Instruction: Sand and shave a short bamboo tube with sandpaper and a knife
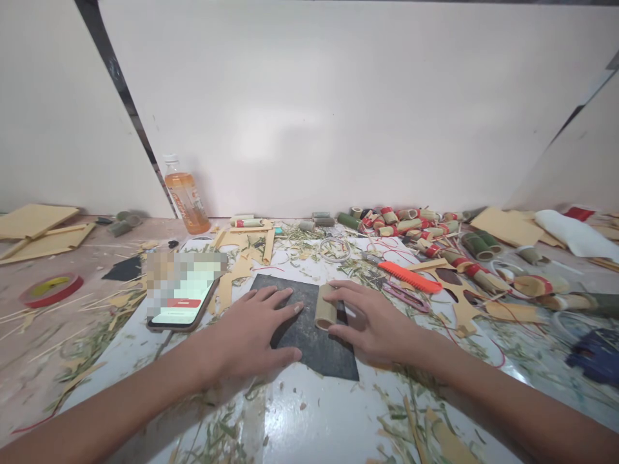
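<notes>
My left hand [256,332] lies flat with fingers spread on the left part of a dark sandpaper sheet [316,345], pressing it to the table. My right hand [370,322] is closed round a short bamboo tube piece [325,308], holding it end-down on the same sheet. The tube stands between the thumb and fingers, just right of my left fingertips.
A phone [181,303] lies left of the sheet. An orange drink bottle [186,203] stands at the wall. An orange-handled tool [410,276], several bamboo pieces with red tape [411,225], thin wooden cut-outs [461,296] and a red tape roll [51,289] lie about amid shavings.
</notes>
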`<action>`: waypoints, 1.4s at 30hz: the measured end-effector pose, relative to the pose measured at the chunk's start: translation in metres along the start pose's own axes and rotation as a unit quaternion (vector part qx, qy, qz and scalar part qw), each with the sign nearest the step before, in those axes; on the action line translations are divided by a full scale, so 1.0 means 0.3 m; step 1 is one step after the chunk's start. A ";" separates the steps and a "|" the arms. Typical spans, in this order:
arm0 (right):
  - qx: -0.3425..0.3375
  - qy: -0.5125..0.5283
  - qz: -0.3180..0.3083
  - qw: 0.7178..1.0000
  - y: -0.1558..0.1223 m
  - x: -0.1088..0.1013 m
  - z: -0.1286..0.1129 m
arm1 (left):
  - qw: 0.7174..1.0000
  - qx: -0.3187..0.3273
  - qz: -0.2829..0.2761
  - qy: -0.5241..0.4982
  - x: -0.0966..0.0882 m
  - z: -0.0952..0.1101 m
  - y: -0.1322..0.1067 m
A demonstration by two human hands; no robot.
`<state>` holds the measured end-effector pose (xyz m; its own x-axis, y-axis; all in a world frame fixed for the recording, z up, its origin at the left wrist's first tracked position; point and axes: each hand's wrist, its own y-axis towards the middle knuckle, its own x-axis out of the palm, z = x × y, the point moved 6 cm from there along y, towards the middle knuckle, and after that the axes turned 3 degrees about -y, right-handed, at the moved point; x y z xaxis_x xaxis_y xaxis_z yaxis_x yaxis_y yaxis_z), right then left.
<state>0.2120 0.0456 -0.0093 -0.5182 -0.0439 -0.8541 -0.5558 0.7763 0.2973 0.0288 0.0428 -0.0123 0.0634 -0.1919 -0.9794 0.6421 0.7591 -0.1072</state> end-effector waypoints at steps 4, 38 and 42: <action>0.006 -0.006 -0.004 1.000 -0.007 0.004 0.012 | 1.000 0.004 -0.009 -0.005 -0.002 -0.004 0.001; -0.046 0.028 -0.087 0.995 -0.023 0.045 -0.116 | 0.999 0.012 -0.031 -0.001 -0.008 -0.007 0.010; 0.004 -0.030 -0.025 0.999 -0.014 0.007 -0.074 | 1.000 0.010 -0.029 -0.007 0.000 -0.010 0.008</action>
<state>0.1988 0.0283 -0.0029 -0.4495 -0.0449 -0.8921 -0.5751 0.7788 0.2506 0.0280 0.0466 -0.0132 0.0364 -0.2437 -0.9692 0.6601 0.7340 -0.1598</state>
